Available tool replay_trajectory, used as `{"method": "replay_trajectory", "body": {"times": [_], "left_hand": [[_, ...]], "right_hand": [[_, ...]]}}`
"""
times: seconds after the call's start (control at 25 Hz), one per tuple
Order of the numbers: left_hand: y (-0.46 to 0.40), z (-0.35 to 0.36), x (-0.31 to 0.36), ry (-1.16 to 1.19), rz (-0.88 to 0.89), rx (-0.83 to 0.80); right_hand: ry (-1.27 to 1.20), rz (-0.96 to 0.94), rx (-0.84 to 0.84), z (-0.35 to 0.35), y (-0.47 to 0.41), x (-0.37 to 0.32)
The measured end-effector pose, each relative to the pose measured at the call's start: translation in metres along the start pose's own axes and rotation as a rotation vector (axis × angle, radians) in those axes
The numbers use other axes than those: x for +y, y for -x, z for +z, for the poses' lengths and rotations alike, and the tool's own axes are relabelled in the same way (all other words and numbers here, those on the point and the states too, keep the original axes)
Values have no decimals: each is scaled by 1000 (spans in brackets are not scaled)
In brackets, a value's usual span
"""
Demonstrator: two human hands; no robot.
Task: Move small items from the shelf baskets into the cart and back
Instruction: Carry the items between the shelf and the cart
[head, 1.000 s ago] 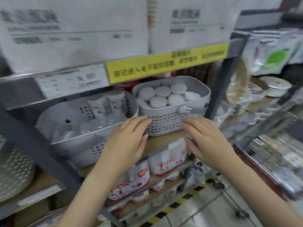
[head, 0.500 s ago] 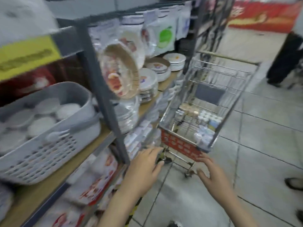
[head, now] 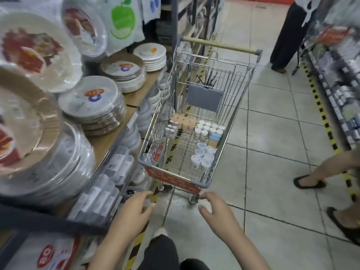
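bare left hand [head: 134, 211] and right hand [head: 216, 209] reach toward the cart [head: 175, 177], fingers loosely curled, holding nothing.

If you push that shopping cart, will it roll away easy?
Probably yes: the cart sits on small wheels on smooth floor tiles. It likely feels light, holding only little bottles and cups, which might topple.

One head-worn wide-angle view looks forward and steeply down the aisle, standing close behind the cart [head: 196, 121], with the plate shelf [head: 124, 117] to its left.
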State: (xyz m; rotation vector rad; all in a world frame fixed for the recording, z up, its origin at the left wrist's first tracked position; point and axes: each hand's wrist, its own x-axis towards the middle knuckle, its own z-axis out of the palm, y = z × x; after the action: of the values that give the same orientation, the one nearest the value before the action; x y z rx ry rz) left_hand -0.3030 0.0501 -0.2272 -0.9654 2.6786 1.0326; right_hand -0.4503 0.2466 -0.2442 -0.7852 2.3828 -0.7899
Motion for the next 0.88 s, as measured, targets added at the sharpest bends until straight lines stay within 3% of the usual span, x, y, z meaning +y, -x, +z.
{"method": "replay_trajectory", "body": {"times": [0.16, 0.44, 0.72, 0.88], "left_hand": [[-77, -9, 2, -43, 8, -44], [-225, 3, 37, -139, 162, -267], [-328, 72, 42, -167, 172, -473], [-379, 123, 29, -175, 126, -543]], "right_hand": [[-41, 68, -26, 1, -67, -4], [-130, 382, -25, 7, -167, 25], [-225, 626, -86, 44, -255, 70], [-101, 695, -74, 65, -297, 110]]}}
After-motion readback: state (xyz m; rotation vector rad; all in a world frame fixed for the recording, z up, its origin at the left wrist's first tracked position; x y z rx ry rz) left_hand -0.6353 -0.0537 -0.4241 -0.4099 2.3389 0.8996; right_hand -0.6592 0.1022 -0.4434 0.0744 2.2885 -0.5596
